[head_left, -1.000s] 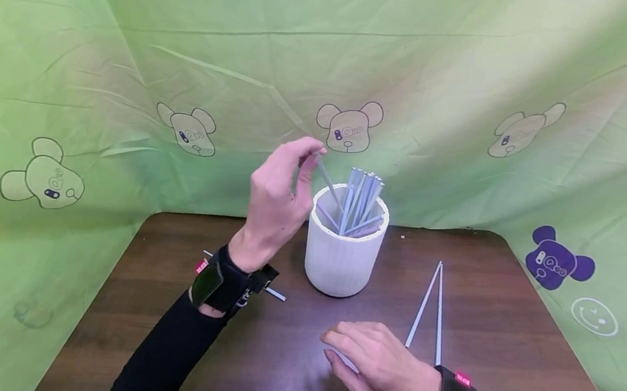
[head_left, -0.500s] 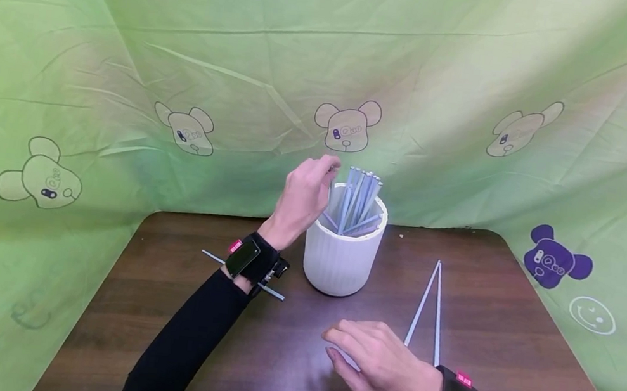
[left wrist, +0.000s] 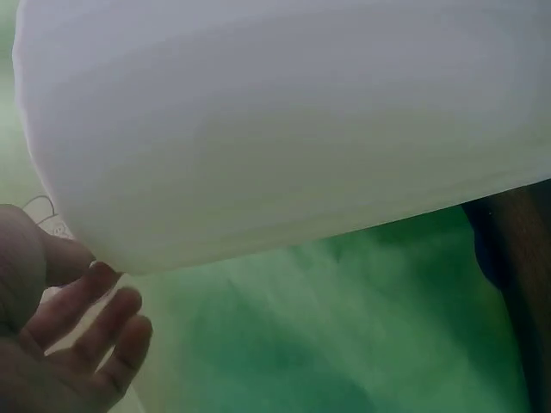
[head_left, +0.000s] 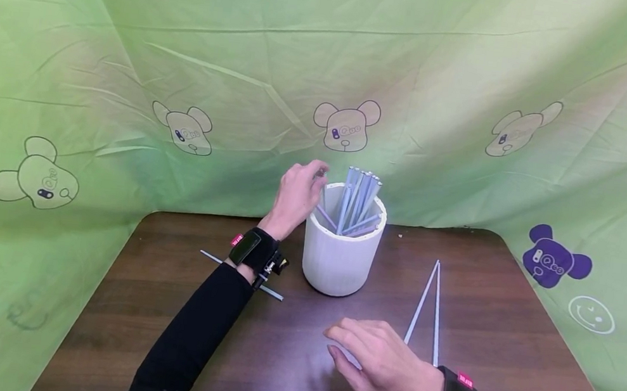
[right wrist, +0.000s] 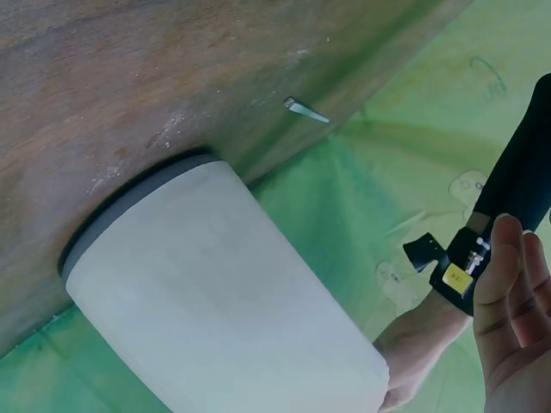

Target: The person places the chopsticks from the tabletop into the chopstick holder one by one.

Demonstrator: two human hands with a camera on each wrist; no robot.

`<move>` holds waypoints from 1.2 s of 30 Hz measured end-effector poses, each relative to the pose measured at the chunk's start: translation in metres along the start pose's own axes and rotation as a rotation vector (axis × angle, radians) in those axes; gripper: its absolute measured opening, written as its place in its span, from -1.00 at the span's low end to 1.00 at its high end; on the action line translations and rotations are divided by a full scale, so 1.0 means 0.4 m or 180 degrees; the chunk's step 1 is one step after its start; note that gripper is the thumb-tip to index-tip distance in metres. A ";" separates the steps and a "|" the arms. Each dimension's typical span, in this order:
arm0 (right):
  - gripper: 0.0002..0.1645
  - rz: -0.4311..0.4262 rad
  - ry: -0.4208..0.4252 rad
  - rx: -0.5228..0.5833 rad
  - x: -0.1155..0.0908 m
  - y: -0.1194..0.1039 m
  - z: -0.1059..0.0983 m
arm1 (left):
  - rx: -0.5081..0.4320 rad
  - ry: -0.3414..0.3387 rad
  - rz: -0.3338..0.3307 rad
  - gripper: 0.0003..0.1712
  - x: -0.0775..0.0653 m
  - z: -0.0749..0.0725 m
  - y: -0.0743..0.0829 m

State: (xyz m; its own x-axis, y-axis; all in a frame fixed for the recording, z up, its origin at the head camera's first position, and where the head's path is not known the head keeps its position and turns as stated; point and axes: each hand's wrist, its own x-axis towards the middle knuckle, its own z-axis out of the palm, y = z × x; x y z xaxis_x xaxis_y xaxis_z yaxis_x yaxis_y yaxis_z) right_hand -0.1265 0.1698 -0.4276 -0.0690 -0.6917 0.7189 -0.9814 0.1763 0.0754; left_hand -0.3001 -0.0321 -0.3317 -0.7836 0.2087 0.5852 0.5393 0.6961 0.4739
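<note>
A white ribbed pot point(head_left: 338, 262) stands upright on the table, with a bunch of thin pale-blue sticks point(head_left: 361, 194) leaning inside it. At the pot's left rim, my left hand point(head_left: 295, 195) pinches the top of one thin stick point(head_left: 324, 195), whose lower part reaches inside the pot. The left wrist view shows thumb and forefinger together at the rim, the other fingers point(left wrist: 129, 340) loosely bent, and the stick mostly hidden by the pot. My right hand point(head_left: 379, 358) hangs low over the table in front, fingers loosely curved around nothing.
Two sticks point(head_left: 421, 302) lie on the table at the right, meeting at their far ends like a narrow V. Another stick point(head_left: 271, 293) lies under my left wrist. Behind the brown table point(head_left: 171, 238) hangs a green printed cloth point(head_left: 248, 55).
My left hand has gone down and rightward to the pot's rim, then slightly back left. The pinched stick has swung from slanted to nearly upright. My right hand keeps still.
</note>
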 end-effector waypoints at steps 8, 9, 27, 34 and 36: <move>-0.79 0.0330 -0.0157 -0.0185 -0.021 0.019 -0.021 | -0.0058 0.0052 0.0122 -0.51 -0.026 -0.012 -0.007; -0.81 0.0440 -0.0262 -0.0230 -0.029 0.023 -0.027 | -0.0088 0.0085 0.0131 -0.50 -0.032 -0.015 -0.006; -0.62 0.1411 -0.2077 -0.1380 -0.235 0.098 -0.092 | 0.0133 0.0670 0.0958 -0.74 -0.173 -0.080 0.084; -0.67 0.1204 -0.2092 -0.1441 -0.256 0.119 -0.081 | 0.0014 0.0285 0.1797 -0.93 -0.275 -0.082 0.138; -0.68 0.1029 -0.2106 -0.1516 -0.259 0.128 -0.075 | -0.0023 0.0113 0.1915 -0.95 -0.308 -0.075 0.145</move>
State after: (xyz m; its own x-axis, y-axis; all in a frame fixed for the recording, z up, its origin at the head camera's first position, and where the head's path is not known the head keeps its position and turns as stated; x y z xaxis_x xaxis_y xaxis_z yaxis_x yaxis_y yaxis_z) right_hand -0.1641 0.2715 -0.4776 -0.5653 -0.7956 0.2179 -0.7270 0.6054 0.3240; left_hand -0.1629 -0.0379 -0.3568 -0.3295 0.5414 0.7735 0.8870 0.4582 0.0572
